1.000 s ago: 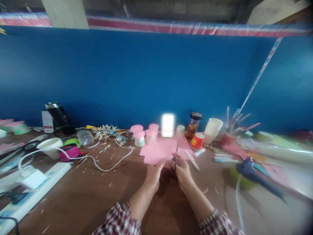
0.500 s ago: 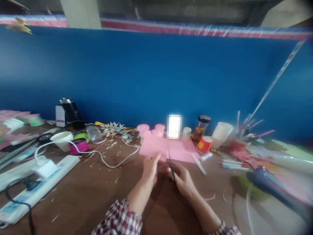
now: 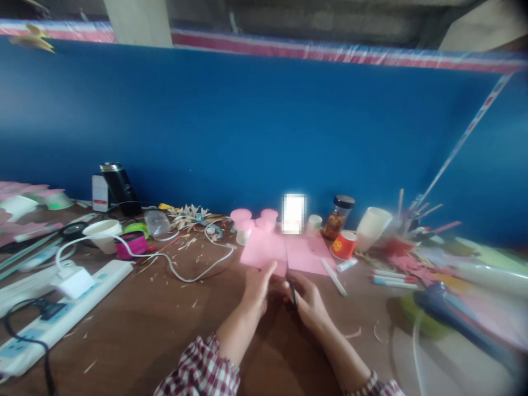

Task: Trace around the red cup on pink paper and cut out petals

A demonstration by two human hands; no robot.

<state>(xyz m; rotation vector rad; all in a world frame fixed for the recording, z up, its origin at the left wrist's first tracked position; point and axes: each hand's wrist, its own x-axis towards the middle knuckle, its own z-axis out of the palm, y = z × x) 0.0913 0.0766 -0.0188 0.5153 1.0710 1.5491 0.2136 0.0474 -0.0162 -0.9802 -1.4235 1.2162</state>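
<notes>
Pinched between the thumb and fingers of my left hand (image 3: 259, 286) is the near edge of a sheet of pink paper (image 3: 262, 248). My right hand (image 3: 306, 301) is closed around dark-handled scissors (image 3: 293, 290), whose blades point away from me along the right edge of that sheet. Behind the blades lies a second piece of pink paper (image 3: 311, 254) on the table. Whether the blades are parted is too blurred to tell. Just beyond the paper stand several small cups with round pink tops (image 3: 241, 215).
A white marker (image 3: 335, 278) lies right of the paper, near a red paper cup (image 3: 344, 245) and a dark-lidded jar (image 3: 338, 217). On the left are a power strip (image 3: 68, 316), a white cable (image 3: 185, 279) and a black flask (image 3: 120, 190). A blue partition (image 3: 264, 126) closes the back.
The held pink sheet has shifted slightly right and nearer to the scissors. My left hand has moved a little to the right, while my right hand keeps almost the same place.
</notes>
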